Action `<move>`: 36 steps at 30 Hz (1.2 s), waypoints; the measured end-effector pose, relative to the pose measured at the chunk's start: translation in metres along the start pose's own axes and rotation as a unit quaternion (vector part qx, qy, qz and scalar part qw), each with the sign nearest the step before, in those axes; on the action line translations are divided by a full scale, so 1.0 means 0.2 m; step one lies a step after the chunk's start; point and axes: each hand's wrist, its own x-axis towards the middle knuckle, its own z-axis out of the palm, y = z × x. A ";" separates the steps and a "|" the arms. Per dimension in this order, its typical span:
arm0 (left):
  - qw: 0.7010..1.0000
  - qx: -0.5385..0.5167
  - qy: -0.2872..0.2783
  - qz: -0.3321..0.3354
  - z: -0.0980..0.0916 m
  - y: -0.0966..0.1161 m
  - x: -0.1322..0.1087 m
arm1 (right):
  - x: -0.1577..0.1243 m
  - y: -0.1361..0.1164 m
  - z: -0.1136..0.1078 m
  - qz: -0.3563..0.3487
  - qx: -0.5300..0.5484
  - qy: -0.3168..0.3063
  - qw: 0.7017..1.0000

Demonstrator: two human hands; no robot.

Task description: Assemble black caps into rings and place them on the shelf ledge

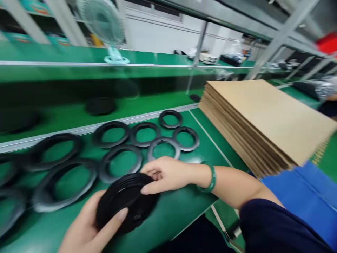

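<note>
Between my hands, above the near part of the table, is a round black part with a ridged rim; its exact kind I cannot make out. My left hand is closed on its left edge, thumb over the face. At the upper right of the same part, my right hand grips the rim, thumb on the near face and curled fingers behind. A green bracelet circles my right wrist. Black rings lie flat in rows just beyond my hands, a grey-edged ring nearest my right hand.
A tall stack of cardboard sheets stands at the right, beside a blue surface. Under the green shelf at the back lie dark discs. A pale green fan and metal posts rise there.
</note>
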 end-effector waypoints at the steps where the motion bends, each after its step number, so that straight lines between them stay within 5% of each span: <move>1: 1.000 -0.029 -0.009 -0.001 -0.04 -0.01 -0.02 | 0.00 0.02 -0.01 -0.012 0.022 -0.004 1.000; 4: 0.991 -0.116 -0.050 0.042 -0.09 -0.02 -0.04 | -0.02 0.04 -0.08 -0.020 0.106 0.021 0.994; 7: 0.992 -0.074 -0.007 0.103 -0.10 0.00 -0.02 | -0.04 0.04 -0.24 -0.038 0.178 0.172 0.968; 11: 0.975 0.094 0.028 0.198 -0.08 -0.01 0.02 | -0.03 0.10 -0.49 -0.086 0.289 0.407 0.862; 14: 0.950 0.206 0.015 0.233 -0.06 -0.03 0.04 | -0.02 0.17 -0.61 -0.081 0.382 0.479 0.786; 16: 0.935 0.262 0.007 0.239 -0.04 -0.04 0.04 | -0.01 0.20 -0.65 -0.068 0.412 0.492 0.764; 19: 0.924 0.290 -0.013 0.250 -0.01 -0.04 0.03 | 0.01 0.23 -0.65 -0.047 0.408 0.493 0.767; 27: 0.933 0.151 -0.164 0.283 0.00 0.05 -0.03 | 0.04 0.22 -0.54 -0.055 0.236 0.476 0.846; 32: 0.967 -0.086 -0.181 0.158 -0.03 0.01 -0.04 | 0.23 0.13 -0.65 -0.043 0.059 0.462 0.884; 36: 0.963 -0.180 -0.180 0.086 -0.04 -0.01 -0.01 | 0.52 0.09 -0.81 -0.024 -0.120 0.464 0.878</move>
